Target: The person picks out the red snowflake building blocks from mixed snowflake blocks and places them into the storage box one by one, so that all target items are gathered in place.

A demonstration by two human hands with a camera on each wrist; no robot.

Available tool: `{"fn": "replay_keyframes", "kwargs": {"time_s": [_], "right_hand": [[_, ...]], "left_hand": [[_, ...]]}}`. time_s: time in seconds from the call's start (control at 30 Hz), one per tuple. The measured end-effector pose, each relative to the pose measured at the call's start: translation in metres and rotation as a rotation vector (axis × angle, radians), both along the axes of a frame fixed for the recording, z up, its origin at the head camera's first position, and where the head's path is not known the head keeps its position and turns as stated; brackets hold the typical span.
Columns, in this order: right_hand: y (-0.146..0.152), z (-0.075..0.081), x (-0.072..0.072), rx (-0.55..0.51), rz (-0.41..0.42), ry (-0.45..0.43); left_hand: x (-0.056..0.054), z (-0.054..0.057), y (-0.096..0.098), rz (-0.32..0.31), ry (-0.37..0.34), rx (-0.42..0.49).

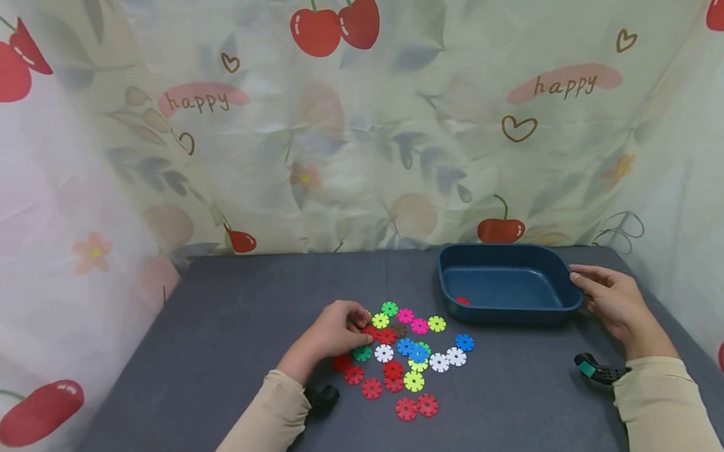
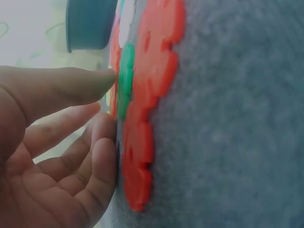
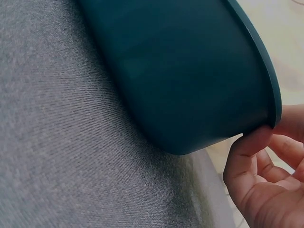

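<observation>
Flower-shaped plastic discs with notched edges lie loose on the table in red, yellow, green, blue, white, pink and brown. In the head view my left hand [image 1: 337,330] is at their left side, thumb and bent fingers around a red disc [image 1: 371,332]. Whether it pinches that disc cannot be made out. In the left wrist view the thumb [image 2: 61,88] reaches toward a green disc [image 2: 126,80], beside red discs [image 2: 137,161]. My right hand [image 1: 616,304] pinches the right rim of a dark blue rectangular tub [image 1: 510,314]. Inside the tub lies one red disc [image 1: 462,301].
Two red discs [image 1: 417,408] lie nearest the table's front. A dark strap device [image 1: 597,369] is at the right wrist, another black part [image 1: 325,397] at the left. Behind the grey table [image 1: 266,280] hangs a cherry-print curtain [image 1: 363,150]; a thin cord [image 1: 626,227] loops at the back right.
</observation>
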State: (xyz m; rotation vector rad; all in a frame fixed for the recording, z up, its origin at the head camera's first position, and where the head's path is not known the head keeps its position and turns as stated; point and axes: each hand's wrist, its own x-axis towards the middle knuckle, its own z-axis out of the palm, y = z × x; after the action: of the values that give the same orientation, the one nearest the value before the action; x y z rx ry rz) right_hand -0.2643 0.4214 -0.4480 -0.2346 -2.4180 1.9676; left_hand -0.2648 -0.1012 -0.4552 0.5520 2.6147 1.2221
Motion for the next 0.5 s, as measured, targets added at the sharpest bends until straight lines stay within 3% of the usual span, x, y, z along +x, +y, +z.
{"fn": "replay_keyframes", "kwargs": {"time_s": [0.5], "right_hand": [[-0.0020, 0.0033, 0.0014, 0.040, 0.002, -0.012]], "left_hand": [[0.0040, 0.0051, 0.0021, -0.036, 0.003, -0.017]]}}
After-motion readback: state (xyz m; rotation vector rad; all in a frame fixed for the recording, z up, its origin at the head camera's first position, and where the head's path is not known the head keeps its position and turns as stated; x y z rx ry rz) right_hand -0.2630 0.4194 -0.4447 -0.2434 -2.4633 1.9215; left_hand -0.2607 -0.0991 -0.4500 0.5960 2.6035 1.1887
